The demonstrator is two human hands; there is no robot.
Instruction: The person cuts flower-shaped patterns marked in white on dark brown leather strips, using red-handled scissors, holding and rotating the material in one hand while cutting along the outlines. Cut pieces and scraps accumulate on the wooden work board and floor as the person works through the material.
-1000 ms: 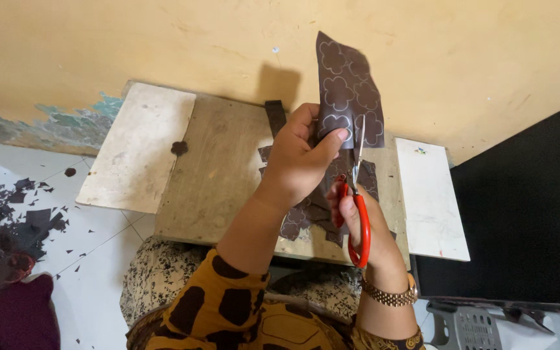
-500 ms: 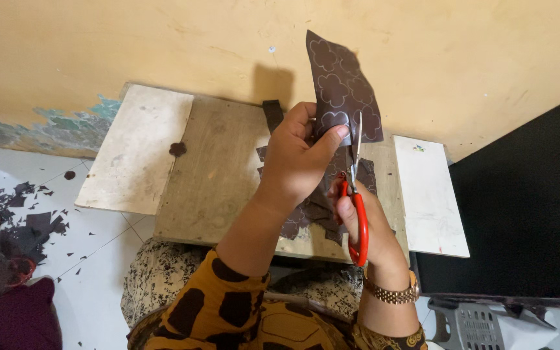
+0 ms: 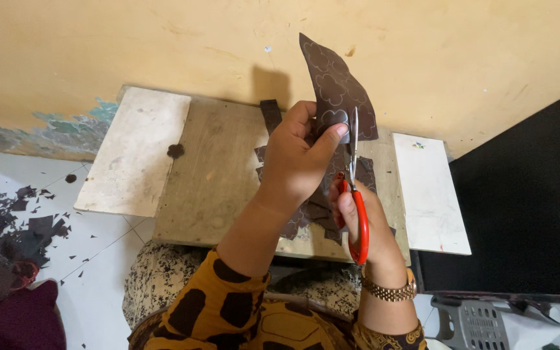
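1. The dark brown sheet [image 3: 337, 91] with pale flower outlines stands up in front of the yellow wall.
2. Your left hand [image 3: 299, 159] pinches its bottom.
3. Your right hand [image 3: 356, 217] grips red scissors [image 3: 356, 194], blades up against the sheet.
4. Brown scraps [image 3: 312, 214] lie on the wooden board [image 3: 218, 175] below.

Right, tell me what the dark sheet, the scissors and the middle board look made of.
Dark sheet: thin, stiff material, maybe felt or faux leather; it stands up unsupported, matte.
Scissors: shiny metal blades, glossy red plastic handles.
Middle board: bare, worn wood, grain showing.
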